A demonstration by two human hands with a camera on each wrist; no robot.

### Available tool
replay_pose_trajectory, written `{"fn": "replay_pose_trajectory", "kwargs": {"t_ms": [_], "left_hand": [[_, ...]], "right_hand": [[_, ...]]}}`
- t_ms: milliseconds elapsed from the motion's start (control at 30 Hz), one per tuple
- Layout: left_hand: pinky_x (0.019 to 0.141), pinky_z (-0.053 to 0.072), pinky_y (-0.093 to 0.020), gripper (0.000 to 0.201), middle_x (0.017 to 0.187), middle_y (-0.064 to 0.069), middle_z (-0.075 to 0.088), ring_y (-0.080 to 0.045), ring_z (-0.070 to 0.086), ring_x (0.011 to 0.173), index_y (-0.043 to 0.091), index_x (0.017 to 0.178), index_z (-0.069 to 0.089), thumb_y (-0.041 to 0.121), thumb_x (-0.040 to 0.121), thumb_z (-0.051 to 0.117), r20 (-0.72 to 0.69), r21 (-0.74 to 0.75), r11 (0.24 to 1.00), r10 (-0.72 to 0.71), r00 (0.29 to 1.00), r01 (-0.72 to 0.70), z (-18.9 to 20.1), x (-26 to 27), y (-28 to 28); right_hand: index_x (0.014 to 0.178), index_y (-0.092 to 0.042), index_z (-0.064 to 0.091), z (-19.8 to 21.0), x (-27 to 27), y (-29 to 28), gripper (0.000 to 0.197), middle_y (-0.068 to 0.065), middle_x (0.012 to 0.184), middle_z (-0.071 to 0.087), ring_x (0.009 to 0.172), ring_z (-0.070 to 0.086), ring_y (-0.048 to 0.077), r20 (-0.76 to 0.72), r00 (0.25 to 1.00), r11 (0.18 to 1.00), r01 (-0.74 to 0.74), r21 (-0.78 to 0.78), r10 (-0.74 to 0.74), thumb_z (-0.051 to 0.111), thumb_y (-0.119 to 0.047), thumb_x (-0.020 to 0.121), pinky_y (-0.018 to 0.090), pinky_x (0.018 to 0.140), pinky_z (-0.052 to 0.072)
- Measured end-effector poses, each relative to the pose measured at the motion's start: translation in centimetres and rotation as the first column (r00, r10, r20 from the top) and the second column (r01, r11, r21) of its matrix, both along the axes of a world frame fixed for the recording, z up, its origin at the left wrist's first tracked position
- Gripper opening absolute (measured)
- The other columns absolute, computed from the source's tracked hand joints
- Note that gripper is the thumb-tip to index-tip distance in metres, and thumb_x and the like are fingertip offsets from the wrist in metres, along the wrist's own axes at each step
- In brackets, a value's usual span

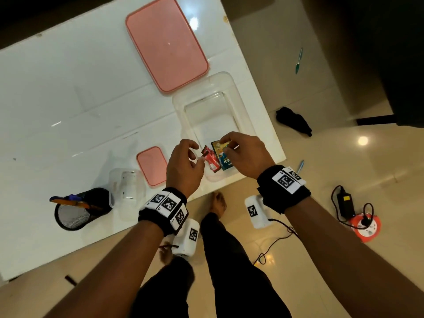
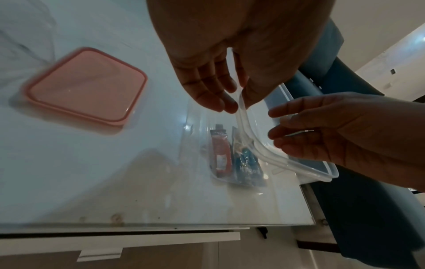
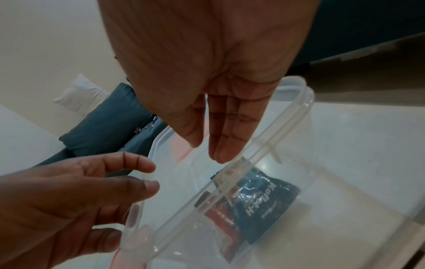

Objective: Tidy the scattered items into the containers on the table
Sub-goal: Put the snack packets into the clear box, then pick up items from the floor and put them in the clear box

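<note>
**Both hands over the clear tub**

Left hand (image 1: 183, 166) hovers at nine o'clock of the sachets, fingers relaxed, grasping nothing. The red sachet (image 1: 211, 159) and blue packet (image 1: 223, 157) lie side by side inside the clear container (image 1: 238, 92). Right hand (image 1: 245, 154), at three o'clock, fingers loose and empty.

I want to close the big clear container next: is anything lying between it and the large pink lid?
Nothing visible does. The large pink lid lies flat on the table right beside the big clear container, with only bare tabletop between them. The left hand and right hand hover above its near end.
</note>
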State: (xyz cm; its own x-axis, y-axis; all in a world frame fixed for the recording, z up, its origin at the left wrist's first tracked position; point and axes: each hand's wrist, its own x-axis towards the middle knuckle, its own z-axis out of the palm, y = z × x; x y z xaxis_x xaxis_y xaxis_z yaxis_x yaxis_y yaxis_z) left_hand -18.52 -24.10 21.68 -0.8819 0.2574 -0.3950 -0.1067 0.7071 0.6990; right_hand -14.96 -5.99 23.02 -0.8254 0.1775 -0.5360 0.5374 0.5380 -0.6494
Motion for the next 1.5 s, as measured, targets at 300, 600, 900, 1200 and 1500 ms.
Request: {"fn": "replay_pose_trajectory", "kwargs": {"t_ms": [300,600,900,1200,1500], "left_hand": [[0.063,0.049,-0.03,0.019,0.088,0.003,0.059,-0.015,0.061,0.063,0.026,0.104,0.053,0.022,0.089,0.064,0.019,0.003,1.0,-0.027,0.999,0.027,0.4,-0.3,-0.4],[0.06,0.048,-0.03,0.009,0.08,0.007,0.058,-0.015,0.059,0.062,0.025,0.096,0.057,0.019,0.09,0.062,-0.073,0.043,0.998,0.043,0.996,-0.039,3.1,3.7,0.6],[0.061,0.046,-0.025,0.013,0.076,0.007,0.061,-0.01,0.058,0.063,0.024,0.09,0.061,0.012,0.086,0.064,0.121,0.072,0.989,-0.139,0.983,0.131,1.3,17.1,7.7],[0.076,0.051,-0.033,0.015,0.083,0.008,0.063,-0.015,0.06,0.077,0.033,0.092,0.058,0.021,0.084,0.06,0.492,-0.037,0.871,-0.411,0.767,0.49,-4.2,24.1,18.2],[0.076,0.049,-0.025,0.004,0.071,0.01,0.06,-0.018,0.062,0.076,0.025,0.087,0.063,0.024,0.084,0.066,0.541,-0.105,0.902,-0.302,0.785,0.419,-13.9,21.2,33.1]], "right_hand": [[0.106,-0.026,0.066,1.4,2.7,2.2,0.015,-0.009,0.087,0.067,0.073,0.061,0.002,-0.116,0.991,0.998,0.061,0.007,-0.06,0.058,-0.022,0.094,0.025,0.068,0.052],[0.097,-0.032,0.068,1.4,9.8,7.7,0.015,-0.01,0.082,0.067,0.07,0.062,0.008,-0.13,0.985,0.992,0.12,0.039,-0.114,0.061,-0.021,0.09,0.027,0.073,0.051],[0.101,-0.029,0.064,-3.9,24.9,17.6,0.009,-0.001,0.098,0.062,0.097,0.061,0.024,0.476,0.879,0.99,-0.059,0.127,-0.009,0.061,-0.026,0.093,0.031,0.086,0.047],[0.086,-0.025,0.068,-8.7,31.6,24.3,0.011,0.001,0.082,0.066,0.086,0.064,0.028,0.589,0.777,0.964,0.266,0.015,-0.224,0.06,-0.019,0.083,0.036,0.079,0.051],[0.091,-0.032,0.064,-18.8,27.5,28.7,0.008,0.001,0.113,0.068,0.101,0.062,0.022,0.577,0.799,0.963,0.259,-0.07,-0.172,0.059,-0.028,0.085,0.023,0.079,0.043]]}}
